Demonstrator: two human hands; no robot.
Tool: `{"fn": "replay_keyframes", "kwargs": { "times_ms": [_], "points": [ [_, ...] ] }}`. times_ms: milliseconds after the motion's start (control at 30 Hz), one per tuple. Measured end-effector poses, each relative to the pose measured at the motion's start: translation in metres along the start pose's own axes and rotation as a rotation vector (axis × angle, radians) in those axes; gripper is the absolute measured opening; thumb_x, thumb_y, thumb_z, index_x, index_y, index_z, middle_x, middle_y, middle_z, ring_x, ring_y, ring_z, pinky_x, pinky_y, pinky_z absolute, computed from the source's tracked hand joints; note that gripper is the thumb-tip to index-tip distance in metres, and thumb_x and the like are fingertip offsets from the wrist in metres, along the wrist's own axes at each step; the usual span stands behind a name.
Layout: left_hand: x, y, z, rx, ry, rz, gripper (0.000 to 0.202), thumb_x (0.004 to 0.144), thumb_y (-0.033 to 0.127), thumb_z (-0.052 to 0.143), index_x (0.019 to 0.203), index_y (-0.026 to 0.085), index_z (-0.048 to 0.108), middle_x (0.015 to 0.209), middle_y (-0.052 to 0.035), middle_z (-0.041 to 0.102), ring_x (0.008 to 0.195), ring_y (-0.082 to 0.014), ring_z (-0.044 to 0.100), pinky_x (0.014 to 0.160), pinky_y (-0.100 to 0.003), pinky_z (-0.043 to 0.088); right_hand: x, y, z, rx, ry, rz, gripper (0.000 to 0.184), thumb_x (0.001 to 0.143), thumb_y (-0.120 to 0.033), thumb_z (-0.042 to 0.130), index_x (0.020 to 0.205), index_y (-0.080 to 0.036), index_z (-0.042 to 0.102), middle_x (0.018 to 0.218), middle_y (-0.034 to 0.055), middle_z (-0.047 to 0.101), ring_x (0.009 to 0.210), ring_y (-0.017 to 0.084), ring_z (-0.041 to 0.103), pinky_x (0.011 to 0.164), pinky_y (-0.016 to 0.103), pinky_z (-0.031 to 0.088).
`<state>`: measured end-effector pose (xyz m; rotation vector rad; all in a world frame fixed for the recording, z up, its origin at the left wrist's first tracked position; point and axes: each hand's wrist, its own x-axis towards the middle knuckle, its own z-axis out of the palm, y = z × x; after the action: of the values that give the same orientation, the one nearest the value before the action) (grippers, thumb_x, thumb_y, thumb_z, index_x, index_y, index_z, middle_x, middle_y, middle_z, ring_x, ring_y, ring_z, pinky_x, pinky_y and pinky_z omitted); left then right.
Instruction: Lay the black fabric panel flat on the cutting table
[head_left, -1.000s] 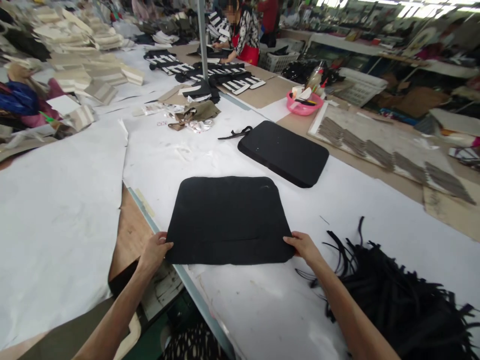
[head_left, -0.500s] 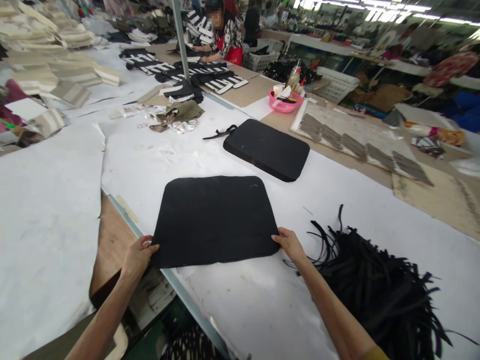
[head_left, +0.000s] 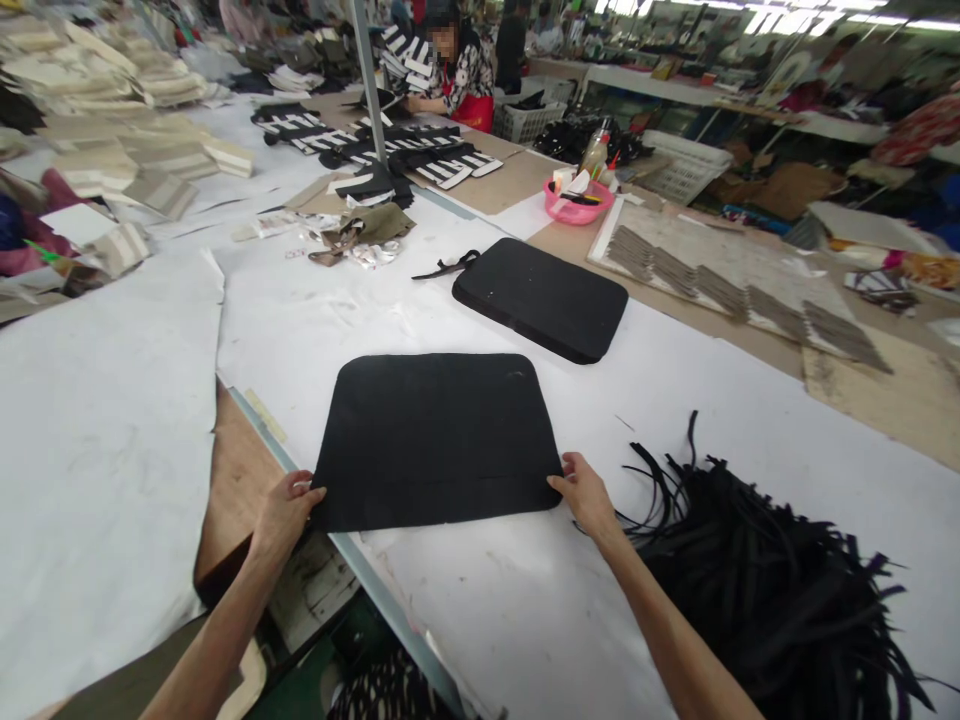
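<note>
A black rectangular fabric panel [head_left: 439, 440] with rounded corners lies across the white-covered table, its near left corner reaching past the table edge. My left hand [head_left: 289, 510] pinches that near left corner between thumb and fingers. At the near right corner, my right hand [head_left: 585, 490] grips the panel the same way. Behind it rests a stack of similar black panels [head_left: 540, 295], with a thin black strap at its left end. To the right of my right forearm is a heap of black strips [head_left: 757, 590].
A pink basket [head_left: 577, 205] with bottles stands at the back. Grey-brown strips [head_left: 720, 292] lie on a board at right. Olive fabric scraps [head_left: 375, 225] sit back left. A metal post [head_left: 369, 85] rises near a co-worker in a red apron [head_left: 476, 112]. A gap separates the two tables.
The whole view has shifted slightly, so everything appears a little further right. Both hands keep their hold on the panel, which stays in nearly the same place on the table.
</note>
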<state>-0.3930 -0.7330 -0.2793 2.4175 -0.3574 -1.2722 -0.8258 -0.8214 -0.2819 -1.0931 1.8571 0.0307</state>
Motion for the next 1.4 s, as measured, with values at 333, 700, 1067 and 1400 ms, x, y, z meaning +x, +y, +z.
{"fn": "replay_keyframes", "kwargs": {
  "times_ms": [333,700,1067,1400],
  "points": [
    [0.004,-0.027,-0.005,0.068,0.042,0.062,0.036,0.059,0.029,0.059,0.092,0.016,0.052,0.057,0.0033,0.053,0.052,-0.015,0.054,0.049,-0.024,0.045,-0.009,0.005,0.008,-0.302,0.071,-0.015,0.019,0.08,-0.026,0.047,0.099,-0.022,0.045,0.076,-0.0005,0.056,0.072,0.019,0.052,0.063,0.03,0.036],
    [0.0,-0.028,-0.005,0.346,0.085,0.134,0.036,0.065,0.028,0.054,0.1,0.017,0.054,0.071,-0.0018,0.06,0.067,-0.0204,0.059,0.062,-0.029,0.047,-0.01,0.006,0.012,-0.541,0.168,-0.185,0.024,0.083,-0.023,0.045,0.106,-0.017,0.048,0.093,0.0058,0.057,0.079,0.021,0.055,0.064,0.03,0.041],
    [-0.018,-0.032,0.001,0.11,0.126,0.039,0.037,0.077,0.024,0.045,0.111,0.01,0.052,0.101,-0.0108,0.061,0.097,-0.0215,0.057,0.088,-0.031,0.043,-0.005,-0.025,0.067,-0.758,0.313,-0.704,0.068,0.092,-0.054,0.007,0.13,-0.01,0.041,0.139,0.0107,0.035,0.129,0.026,0.024,0.106,0.049,0.017],
    [-0.036,-0.039,0.02,0.28,0.155,0.074,0.044,0.08,0.013,0.042,0.122,0.002,0.044,0.112,-0.0171,0.048,0.103,-0.0227,0.05,0.094,-0.033,0.039,0.001,-0.012,0.086,-0.857,0.304,-0.73,0.073,0.09,-0.056,0.0,0.131,-0.011,0.042,0.139,0.0088,0.036,0.13,0.026,0.024,0.104,0.052,0.019]
  ]
}}
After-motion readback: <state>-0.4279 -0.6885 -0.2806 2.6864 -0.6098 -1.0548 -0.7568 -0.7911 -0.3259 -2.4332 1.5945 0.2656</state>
